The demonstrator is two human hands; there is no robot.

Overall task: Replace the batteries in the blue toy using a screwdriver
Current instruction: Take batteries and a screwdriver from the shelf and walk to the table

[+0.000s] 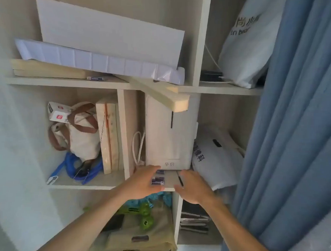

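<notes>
I am reaching both hands to the front edge of the middle shelf [170, 183]. My left hand [144, 181] is lying flat, fingers extended, with its fingertips touching the battery packs [158, 179] near that edge; whether it is gripping them I cannot tell. My right hand [194, 187] is resting open, palm down, just beside the thin dark screwdriver [180, 179], holding nothing. The white appliance [169, 136] is standing directly behind the packs. The blue toy is not identifiable in this view
</notes>
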